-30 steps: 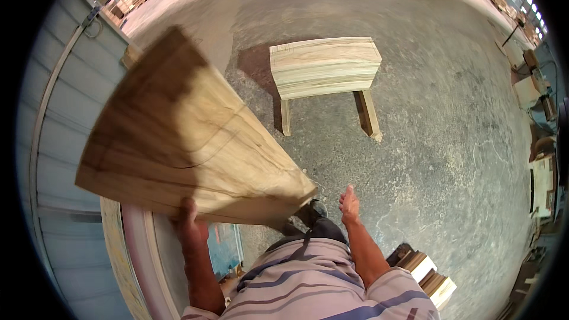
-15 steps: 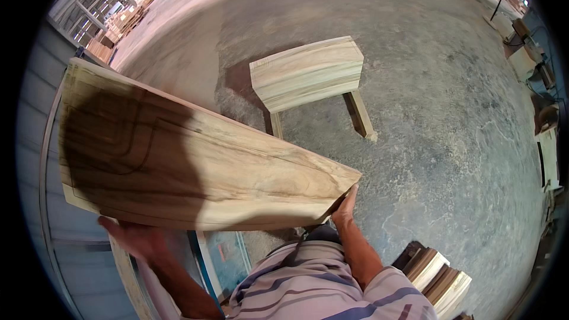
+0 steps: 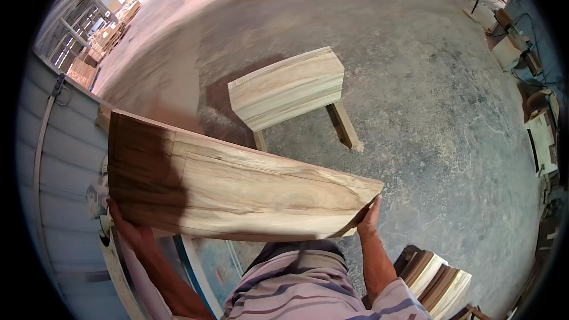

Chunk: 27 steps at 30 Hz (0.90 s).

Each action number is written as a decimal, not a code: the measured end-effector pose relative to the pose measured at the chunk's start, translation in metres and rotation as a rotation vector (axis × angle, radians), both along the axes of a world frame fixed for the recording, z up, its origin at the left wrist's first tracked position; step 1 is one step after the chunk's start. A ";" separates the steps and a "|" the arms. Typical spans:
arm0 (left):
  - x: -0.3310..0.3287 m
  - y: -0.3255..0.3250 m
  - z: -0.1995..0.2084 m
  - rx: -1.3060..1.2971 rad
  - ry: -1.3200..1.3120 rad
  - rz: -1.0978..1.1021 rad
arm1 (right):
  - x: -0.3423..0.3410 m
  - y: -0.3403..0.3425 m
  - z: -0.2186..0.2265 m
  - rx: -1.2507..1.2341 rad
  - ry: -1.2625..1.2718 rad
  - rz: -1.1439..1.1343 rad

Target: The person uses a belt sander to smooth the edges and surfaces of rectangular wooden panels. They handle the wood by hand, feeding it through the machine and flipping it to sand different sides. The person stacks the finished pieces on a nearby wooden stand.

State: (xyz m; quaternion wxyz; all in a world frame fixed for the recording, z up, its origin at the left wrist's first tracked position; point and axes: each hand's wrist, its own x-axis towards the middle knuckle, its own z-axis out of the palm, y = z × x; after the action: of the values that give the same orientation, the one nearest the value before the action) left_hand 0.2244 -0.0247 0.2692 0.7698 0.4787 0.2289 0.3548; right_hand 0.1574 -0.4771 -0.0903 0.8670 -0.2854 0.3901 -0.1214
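Observation:
A wide wooden board with dark wavy grain spans the space before me, its broad face up and its left part in shadow. Faint drawn lines show on that face. At its near left corner my left hand grips the edge, with some fingers hidden beneath. The narrower right end rests in my right hand, the fingers wrapped under it. Beyond the board, a stack of similar pale boards lies on wooden support beams on the floor.
A blue-topped machine or bench stands close at my lower left, beside a corrugated metal wall. More wood pieces are stacked at my lower right. Tools and cables line the right wall; timber piles stand far left.
The board has shifted rightward, its left end swinging down toward me. My left hand, blurred under the edge before, now holds the left corner. My right hand keeps its hold and moved slightly right.

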 end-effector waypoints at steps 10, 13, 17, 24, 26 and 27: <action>0.135 0.073 -0.092 0.696 0.179 -0.475 | 0.029 -0.078 0.010 -0.383 0.246 -0.126; 0.168 0.056 -0.093 0.768 0.509 -0.538 | 0.065 -0.084 0.063 -0.465 0.698 -0.045; 0.213 0.027 -0.099 0.659 0.511 -0.614 | 0.086 -0.094 0.067 -0.458 0.647 -0.007; 0.290 0.035 -0.146 0.868 0.640 -0.713 | 0.152 -0.109 0.072 -0.669 0.618 -0.069; 0.303 0.019 -0.152 0.749 0.550 -0.690 | 0.177 -0.126 0.071 -0.594 0.651 -0.005; 0.307 0.011 -0.156 0.687 0.508 -0.679 | 0.190 -0.138 0.048 -0.660 0.621 -0.062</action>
State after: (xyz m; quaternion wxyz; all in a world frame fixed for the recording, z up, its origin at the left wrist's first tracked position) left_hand 0.5315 -0.0137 0.1129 0.5607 0.8204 0.1112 0.0137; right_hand 0.3474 -0.6147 -0.0426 0.5674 -0.5576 0.5805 -0.1737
